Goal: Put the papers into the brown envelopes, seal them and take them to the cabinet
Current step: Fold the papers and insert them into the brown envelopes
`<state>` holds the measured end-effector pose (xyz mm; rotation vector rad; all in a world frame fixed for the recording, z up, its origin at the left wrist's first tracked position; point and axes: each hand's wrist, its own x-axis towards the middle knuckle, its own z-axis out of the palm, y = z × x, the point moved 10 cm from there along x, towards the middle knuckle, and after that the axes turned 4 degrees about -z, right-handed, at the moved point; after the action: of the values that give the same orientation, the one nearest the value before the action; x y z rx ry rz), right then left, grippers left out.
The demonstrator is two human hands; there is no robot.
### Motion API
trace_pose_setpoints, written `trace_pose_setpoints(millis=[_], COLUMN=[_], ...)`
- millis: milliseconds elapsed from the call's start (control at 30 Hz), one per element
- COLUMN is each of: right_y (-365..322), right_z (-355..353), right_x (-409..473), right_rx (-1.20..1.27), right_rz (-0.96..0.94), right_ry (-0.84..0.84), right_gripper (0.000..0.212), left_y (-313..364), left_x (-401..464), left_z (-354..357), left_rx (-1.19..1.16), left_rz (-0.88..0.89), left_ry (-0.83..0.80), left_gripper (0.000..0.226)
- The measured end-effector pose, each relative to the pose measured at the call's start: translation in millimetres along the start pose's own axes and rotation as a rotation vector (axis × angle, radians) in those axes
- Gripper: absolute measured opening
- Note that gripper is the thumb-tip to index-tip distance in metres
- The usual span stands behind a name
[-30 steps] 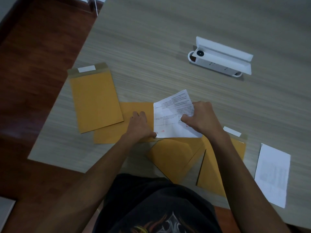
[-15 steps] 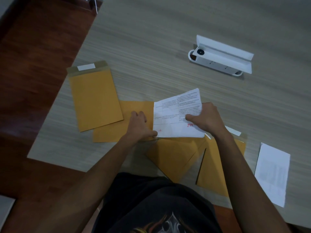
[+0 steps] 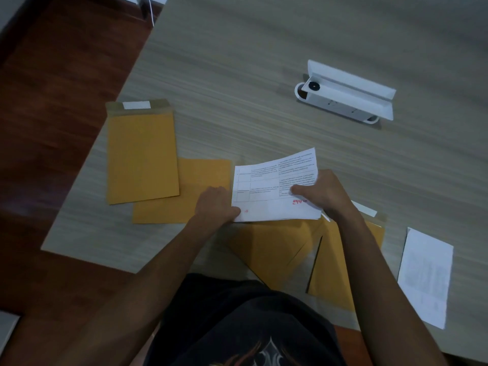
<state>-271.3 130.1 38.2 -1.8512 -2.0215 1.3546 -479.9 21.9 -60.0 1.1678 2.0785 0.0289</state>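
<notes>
The right hand [image 3: 326, 192] grasps the folded papers [image 3: 274, 190] at their right end, thumb on top, while the left hand [image 3: 215, 204] pinches the lower left corner, apparently to steady the stack and line it up with the mouth of the brown envelope [image 3: 182, 194] lying on the surface [image 3: 264, 75] just to the left. A second envelope [image 3: 141, 154], flap open with its white seal strip showing, overlaps that one; more envelopes [image 3: 280, 249] lie under the forearms, and a spare sheet [image 3: 425, 276] waits at far right. No envelope looks filled yet.
</notes>
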Motion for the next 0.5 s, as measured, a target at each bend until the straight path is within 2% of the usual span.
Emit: trace_pose_setpoints(millis=[100, 233, 500], right_y=[-5.6, -18.4, -33.1], right_z=[3.1, 5.6, 20.4], right_x=[-1.0, -2.0, 1.5], right_rx=[-0.036, -0.111, -0.153], right_rz=[-0.034, -0.095, -0.162], right_ry=[0.004, 0.024, 0.025], right_gripper=[0.016, 0.013, 0.018], left_y=[0.0, 6.1, 11.9], left_x=[1.6, 0.0, -9.8], left_z=[-0.9, 1.7, 4.9], left_rx=[0.025, 0.001, 0.047], left_rz=[0.016, 0.111, 0.161], left_ry=[-0.013, 0.006, 0.096], left_gripper=[0.031, 0.038, 0.038])
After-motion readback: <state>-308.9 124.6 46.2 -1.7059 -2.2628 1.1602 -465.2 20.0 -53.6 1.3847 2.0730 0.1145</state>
